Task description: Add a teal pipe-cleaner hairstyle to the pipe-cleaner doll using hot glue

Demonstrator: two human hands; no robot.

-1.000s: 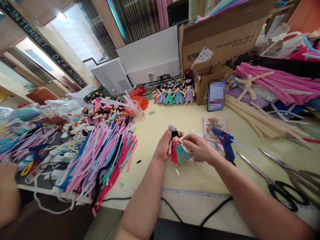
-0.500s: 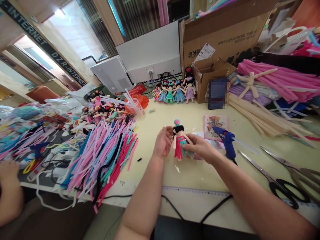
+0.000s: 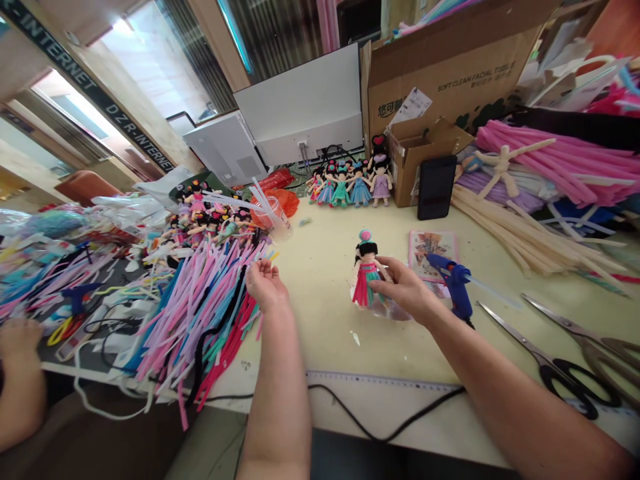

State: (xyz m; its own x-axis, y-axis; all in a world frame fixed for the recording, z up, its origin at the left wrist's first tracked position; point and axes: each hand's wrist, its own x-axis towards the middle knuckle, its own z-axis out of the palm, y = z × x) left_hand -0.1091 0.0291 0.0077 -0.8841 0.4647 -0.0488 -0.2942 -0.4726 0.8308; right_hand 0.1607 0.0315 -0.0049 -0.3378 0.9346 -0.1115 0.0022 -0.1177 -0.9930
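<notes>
My right hand [image 3: 403, 287] grips a small pipe-cleaner doll [image 3: 367, 270] by its side. The doll is upright, with black hair, a pink and teal bun and a pink and green skirt. My left hand [image 3: 267, 283] is off the doll, palm up with loosely curled fingers apart, and nothing shows in it. It hovers by the right edge of a heap of coloured pipe cleaners [image 3: 205, 307]. A blue glue gun [image 3: 456, 287] lies to the right of my right hand, over a pink-framed picture card [image 3: 431, 250].
Two pairs of scissors [image 3: 550, 367] lie at the right. Finished dolls [image 3: 350, 187] stand before a monitor [image 3: 305, 100]. A black phone [image 3: 436, 188] leans on a cardboard box [image 3: 407, 150]. A cup [image 3: 276, 223] holds glue sticks. Another person's arm [image 3: 20, 380] rests at far left.
My left hand has let go of the doll and moved left to the pipe cleaners. My right hand has shifted the doll slightly right and up.
</notes>
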